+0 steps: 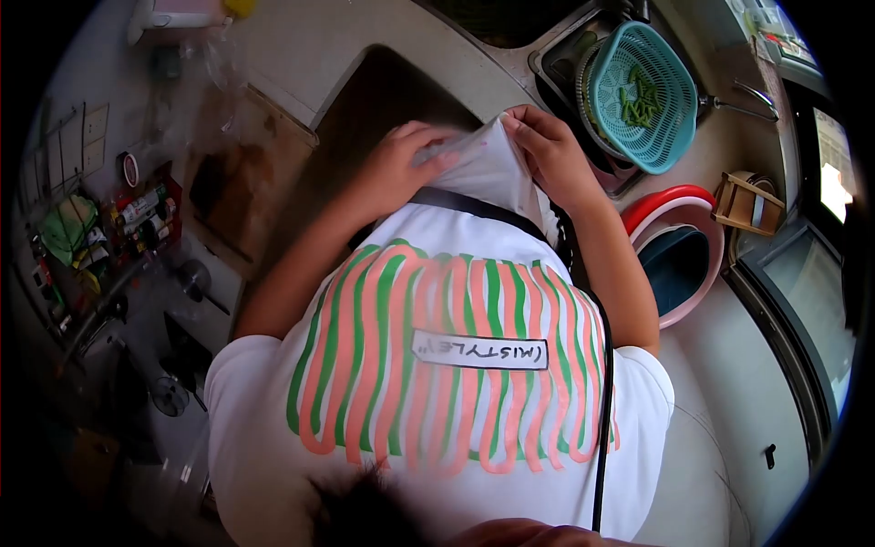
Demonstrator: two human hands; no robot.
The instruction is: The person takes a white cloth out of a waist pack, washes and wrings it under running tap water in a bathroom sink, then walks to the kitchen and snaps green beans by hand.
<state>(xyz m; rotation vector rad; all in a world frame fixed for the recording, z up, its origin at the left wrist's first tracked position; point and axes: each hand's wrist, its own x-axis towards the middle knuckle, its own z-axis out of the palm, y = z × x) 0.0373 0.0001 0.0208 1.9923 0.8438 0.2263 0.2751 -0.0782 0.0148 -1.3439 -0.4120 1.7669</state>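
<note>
A thin, translucent whitish plastic bag [478, 169] is stretched between my two hands, just beyond the black band at the waist of my striped white shirt. My right hand [551, 155] pinches the bag's upper edge between thumb and fingers. On the other side, my left hand [401, 169] has its fingers curled at the bag; they are blurred, and their exact hold is hidden. Beyond my right hand, a teal colander [670, 128] with green bean pieces [641, 100] in it rests tilted over the sink area.
Red and pink basins [715, 237] are at the right, near a small wooden rack [749, 205] and a faucet [756, 96]. A brown-stained board [241, 182] stands left of my left forearm. Bottles and packets [146, 214] crowd the far left.
</note>
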